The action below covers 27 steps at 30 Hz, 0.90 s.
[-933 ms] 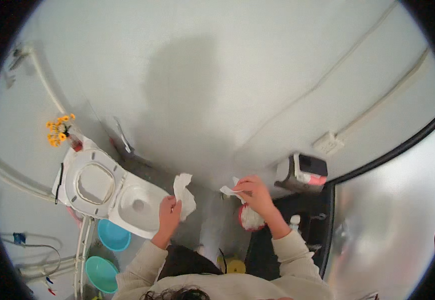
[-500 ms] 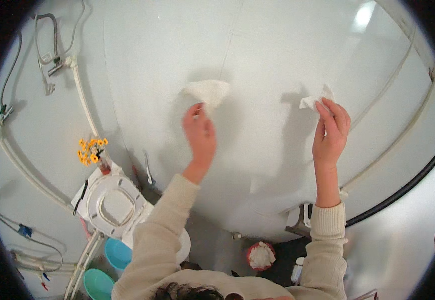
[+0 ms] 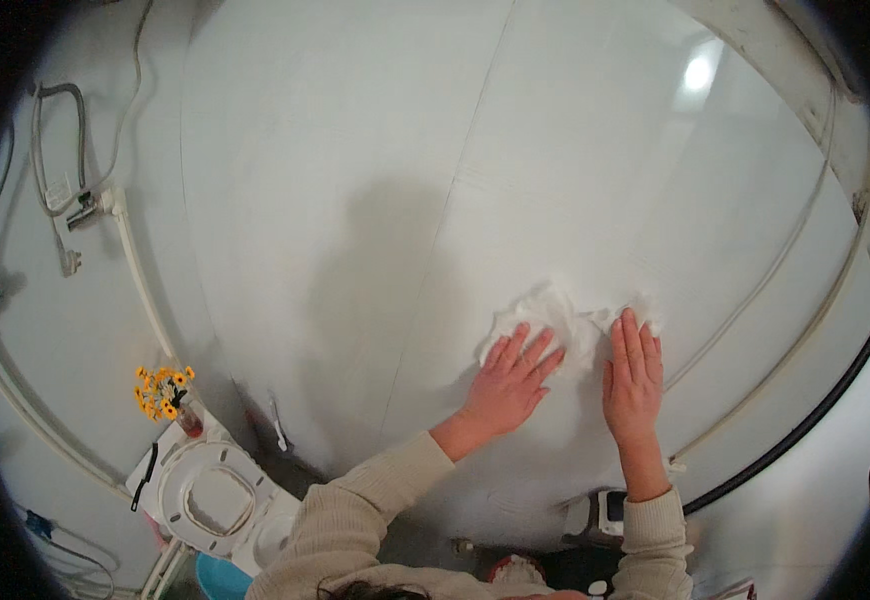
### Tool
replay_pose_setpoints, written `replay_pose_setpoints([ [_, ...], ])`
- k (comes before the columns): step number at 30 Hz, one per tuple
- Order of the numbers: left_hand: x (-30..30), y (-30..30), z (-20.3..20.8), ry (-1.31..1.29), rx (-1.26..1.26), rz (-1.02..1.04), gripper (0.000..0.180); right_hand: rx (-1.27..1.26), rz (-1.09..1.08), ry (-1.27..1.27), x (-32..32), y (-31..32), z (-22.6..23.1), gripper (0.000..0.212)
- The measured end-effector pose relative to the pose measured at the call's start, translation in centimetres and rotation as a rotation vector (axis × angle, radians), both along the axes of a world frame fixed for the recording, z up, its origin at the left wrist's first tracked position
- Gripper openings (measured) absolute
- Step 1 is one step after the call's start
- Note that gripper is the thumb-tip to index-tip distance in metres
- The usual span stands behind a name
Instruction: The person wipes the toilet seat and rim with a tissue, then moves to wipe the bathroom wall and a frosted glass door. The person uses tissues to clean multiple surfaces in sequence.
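Observation:
My left hand (image 3: 510, 382) presses flat with spread fingers on a crumpled white tissue (image 3: 545, 308) against the pale grey wall (image 3: 315, 130). To its right, my right hand (image 3: 634, 380) also lies flat, its fingers stretched upward and close together over a smaller white tissue (image 3: 647, 314). The two tissues lie side by side and seem to touch at their edges. Most of the smaller one is hidden beneath my fingers.
A white toilet (image 3: 180, 490) with its lid up stands at lower left, a vase of yellow flowers (image 3: 163, 392) on its tank. Below is a blue basin (image 3: 217, 578). White pipes (image 3: 140, 270) run along the left wall; a black hose (image 3: 795, 440) curves at right.
Both hands have come down onto the wall with their tissues, the left one moving rightward toward the right. Their pinching fingers have spread flat. The view has shifted too.

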State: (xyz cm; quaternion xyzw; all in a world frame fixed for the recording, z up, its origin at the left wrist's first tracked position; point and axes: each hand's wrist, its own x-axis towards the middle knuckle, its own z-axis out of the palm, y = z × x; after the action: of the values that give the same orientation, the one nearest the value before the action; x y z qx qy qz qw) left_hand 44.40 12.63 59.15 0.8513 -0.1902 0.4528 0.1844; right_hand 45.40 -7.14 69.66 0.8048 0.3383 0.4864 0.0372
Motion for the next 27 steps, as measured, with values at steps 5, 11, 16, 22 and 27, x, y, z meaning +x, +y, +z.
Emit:
replay_pose_setpoints([
  [5,2.0,5.3,11.3,-0.260,-0.041,0.140,0.062,-0.053,0.009,0.016,0.6,-0.5,0.9,0.066],
  [11,3.3,3.1,14.1,-0.328,0.005,0.178,0.058,-0.026,0.078,0.034,1.2,-0.7,-0.1,0.062],
  [16,2.2,1.6,10.5,-0.078,0.370,-0.028,0.053,-0.063,0.143,0.004,1.2,-1.3,0.6,0.067],
  [22,4.9,11.2,25.6,-0.700,0.054,0.515,0.050,-0.087,0.128,0.132,0.0,-1.4,1.7,0.066],
  [27,5.8,4.4,33.3,-0.794,0.016,0.259,0.046,-0.062,0.109,0.149,-0.1,-1.1,1.5,0.068],
])
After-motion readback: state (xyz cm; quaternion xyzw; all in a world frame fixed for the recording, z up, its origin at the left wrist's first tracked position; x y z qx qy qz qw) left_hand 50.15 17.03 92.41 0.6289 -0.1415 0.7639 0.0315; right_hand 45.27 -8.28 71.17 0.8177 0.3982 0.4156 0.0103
